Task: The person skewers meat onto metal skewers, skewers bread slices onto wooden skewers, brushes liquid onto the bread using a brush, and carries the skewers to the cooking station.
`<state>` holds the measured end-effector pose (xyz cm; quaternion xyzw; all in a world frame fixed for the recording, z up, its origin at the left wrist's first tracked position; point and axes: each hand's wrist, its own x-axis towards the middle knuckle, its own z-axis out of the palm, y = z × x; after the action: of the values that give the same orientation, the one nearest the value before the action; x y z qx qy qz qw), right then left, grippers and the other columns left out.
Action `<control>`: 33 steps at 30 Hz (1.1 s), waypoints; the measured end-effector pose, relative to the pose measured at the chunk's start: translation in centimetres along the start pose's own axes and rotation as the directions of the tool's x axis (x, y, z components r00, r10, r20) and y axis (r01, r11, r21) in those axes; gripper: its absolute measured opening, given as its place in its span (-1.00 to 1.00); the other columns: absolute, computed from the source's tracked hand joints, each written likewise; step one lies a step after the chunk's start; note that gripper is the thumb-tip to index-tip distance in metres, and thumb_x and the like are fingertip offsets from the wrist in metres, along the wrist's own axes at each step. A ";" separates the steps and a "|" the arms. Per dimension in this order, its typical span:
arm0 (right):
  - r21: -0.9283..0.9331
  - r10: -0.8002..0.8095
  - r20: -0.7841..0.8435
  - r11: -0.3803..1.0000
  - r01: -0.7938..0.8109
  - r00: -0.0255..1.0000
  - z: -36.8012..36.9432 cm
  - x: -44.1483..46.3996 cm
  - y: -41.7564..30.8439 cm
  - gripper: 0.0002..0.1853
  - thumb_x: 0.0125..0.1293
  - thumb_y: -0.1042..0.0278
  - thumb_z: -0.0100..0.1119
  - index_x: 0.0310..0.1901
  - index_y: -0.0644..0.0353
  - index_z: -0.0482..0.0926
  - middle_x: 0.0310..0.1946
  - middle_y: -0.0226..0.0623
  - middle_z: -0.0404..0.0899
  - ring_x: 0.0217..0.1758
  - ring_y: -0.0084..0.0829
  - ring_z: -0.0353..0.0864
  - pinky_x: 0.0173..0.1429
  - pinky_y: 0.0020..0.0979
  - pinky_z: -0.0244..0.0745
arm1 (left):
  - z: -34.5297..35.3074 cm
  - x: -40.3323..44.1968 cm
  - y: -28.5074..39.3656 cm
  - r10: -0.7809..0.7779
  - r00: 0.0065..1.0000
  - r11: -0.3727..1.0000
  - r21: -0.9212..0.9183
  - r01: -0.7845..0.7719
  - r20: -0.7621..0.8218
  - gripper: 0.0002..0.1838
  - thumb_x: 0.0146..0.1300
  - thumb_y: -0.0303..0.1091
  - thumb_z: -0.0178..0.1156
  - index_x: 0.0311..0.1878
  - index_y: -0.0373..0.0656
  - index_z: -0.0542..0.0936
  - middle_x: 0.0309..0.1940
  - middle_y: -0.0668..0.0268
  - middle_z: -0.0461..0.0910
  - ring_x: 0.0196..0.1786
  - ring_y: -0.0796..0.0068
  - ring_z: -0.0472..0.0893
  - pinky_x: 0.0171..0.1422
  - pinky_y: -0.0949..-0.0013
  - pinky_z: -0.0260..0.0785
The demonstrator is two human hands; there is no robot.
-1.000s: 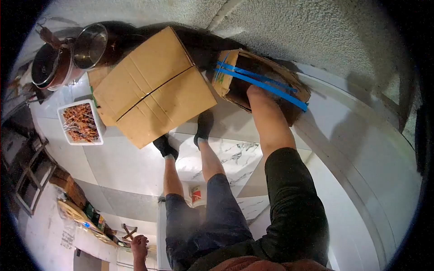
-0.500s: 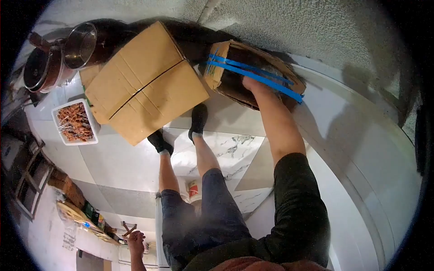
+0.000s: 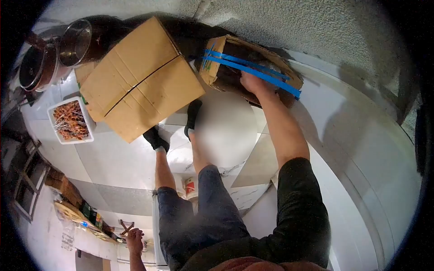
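Note:
My right hand [image 3: 253, 83] is at the mouth of an open brown carton [image 3: 214, 67], just under the blue straps [image 3: 253, 71] that cross it. Its fingertips are hidden by a strap and the dark inside, so its grip does not show. My left hand [image 3: 135, 239] hangs at the lower left, fingers loosely bent, with no held object visible. Behind it shows a small brown crossed frame [image 3: 126, 227]. A large closed cardboard box [image 3: 144, 81] lies left of the strapped carton, past my feet.
A white tray [image 3: 92, 131] of skewered reddish food stands on the tiled floor at the left. Beyond it are two dark pots, one with a glass lid [image 3: 75, 41]. A white bucket with a red label [image 3: 190, 186] is between my legs. A rough wall runs behind the boxes.
My right hand has drawn back a little out of the strapped carton. The boxes, pots and tray have shifted left and slightly up in view. My left hand's fingers have loosened slightly.

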<state>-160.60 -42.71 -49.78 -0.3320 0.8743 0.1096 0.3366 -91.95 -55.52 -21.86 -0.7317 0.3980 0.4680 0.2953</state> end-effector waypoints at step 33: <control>0.404 -0.293 -0.374 0.803 0.439 0.880 -4.5 -6.5 -1.0 -0.76 0.30 0.19 0.18 -0.17 0.16 0.68 -0.21 -0.27 0.68 -0.13 -0.24 0.63 -0.03 -0.28 0.53 | 1.4 1.2 -0.2 0.136 0.991 0.986 -0.101 -0.135 0.006 -0.76 0.28 -0.36 0.16 -0.08 -0.32 0.54 -0.34 0.24 0.65 -0.33 0.47 0.63 -0.26 0.44 0.46</control>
<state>-158.71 -42.05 -42.04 -0.4153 0.8321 -0.2273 0.2889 -92.06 -54.65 -23.54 -0.7138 0.4207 0.5113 0.2283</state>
